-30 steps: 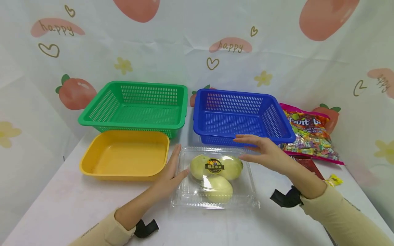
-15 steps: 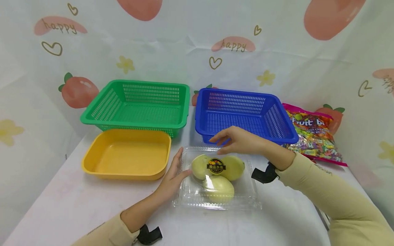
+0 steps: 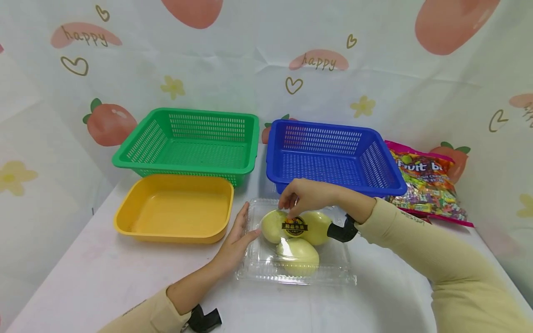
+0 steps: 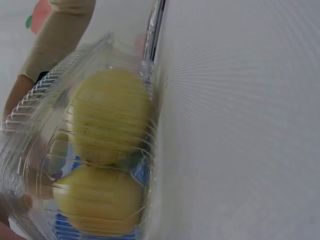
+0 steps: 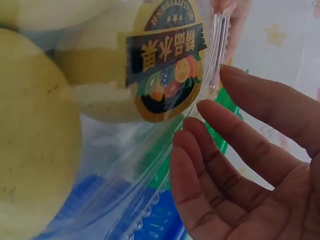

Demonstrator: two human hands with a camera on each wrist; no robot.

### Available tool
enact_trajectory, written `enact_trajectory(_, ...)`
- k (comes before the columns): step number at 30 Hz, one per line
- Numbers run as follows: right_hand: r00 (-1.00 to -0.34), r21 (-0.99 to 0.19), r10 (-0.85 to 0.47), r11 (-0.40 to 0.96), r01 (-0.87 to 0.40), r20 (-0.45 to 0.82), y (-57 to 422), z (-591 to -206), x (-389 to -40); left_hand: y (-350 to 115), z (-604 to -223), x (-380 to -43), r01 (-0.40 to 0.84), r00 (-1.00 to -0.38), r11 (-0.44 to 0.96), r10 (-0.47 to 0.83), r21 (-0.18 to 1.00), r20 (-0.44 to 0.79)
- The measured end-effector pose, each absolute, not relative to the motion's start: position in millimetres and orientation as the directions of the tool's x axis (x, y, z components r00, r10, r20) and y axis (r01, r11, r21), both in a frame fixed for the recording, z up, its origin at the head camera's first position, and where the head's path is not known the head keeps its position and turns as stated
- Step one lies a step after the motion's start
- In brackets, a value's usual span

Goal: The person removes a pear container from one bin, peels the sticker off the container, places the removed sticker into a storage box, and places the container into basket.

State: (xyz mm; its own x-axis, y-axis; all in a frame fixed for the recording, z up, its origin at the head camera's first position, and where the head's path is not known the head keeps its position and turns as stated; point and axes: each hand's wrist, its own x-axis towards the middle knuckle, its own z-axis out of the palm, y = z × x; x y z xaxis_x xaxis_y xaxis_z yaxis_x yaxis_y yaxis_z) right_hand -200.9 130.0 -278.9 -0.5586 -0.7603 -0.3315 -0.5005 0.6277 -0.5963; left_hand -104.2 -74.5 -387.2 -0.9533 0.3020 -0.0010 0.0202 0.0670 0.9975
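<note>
A clear plastic fruit box (image 3: 258, 270) with a lid lies on the white table and holds three pale yellow-green, oval fruits (image 3: 298, 258). A black label (image 3: 294, 226) is on its lid. My left hand (image 3: 233, 245) rests along the box's left side, fingers straight and thumb on the lid's edge. Over the back part of the lid, my right hand (image 3: 307, 196) hovers with bent fingers pointing down by the label. The right wrist view shows this right hand (image 5: 260, 165) with thumb and fingers apart and nothing between them. Two fruits (image 4: 107, 117) show through the box wall in the left wrist view.
An orange-yellow basin (image 3: 170, 236) stands left of the box, in front of a green basket (image 3: 187, 169). Behind the box is a blue basket (image 3: 354, 186). To its right leans a candy bag (image 3: 429, 180) against the patterned backdrop (image 3: 233, 78).
My right hand has moved left and in over the box, its fingers now bent down close to the label. The left hand has stayed at the box's left side.
</note>
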Motion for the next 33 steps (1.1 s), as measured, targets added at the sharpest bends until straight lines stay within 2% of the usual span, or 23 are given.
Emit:
enact_trajectory(17, -0.575, -0.645, -0.744, 0.629, -0.433, -0.34, 123.7, -287.5, -200.1, -74.4, -388.6, -104.6, 0.023, -0.951, 0.047, 0.31, 0.999, 0.008)
enact_trajectory(33, -0.524, -0.631, -0.779, 0.606, -0.485, -0.346, 127.7, -287.8, -199.0, -74.0, -389.9, -105.8, 0.038, -0.953, 0.041, 0.302, 0.998, 0.024)
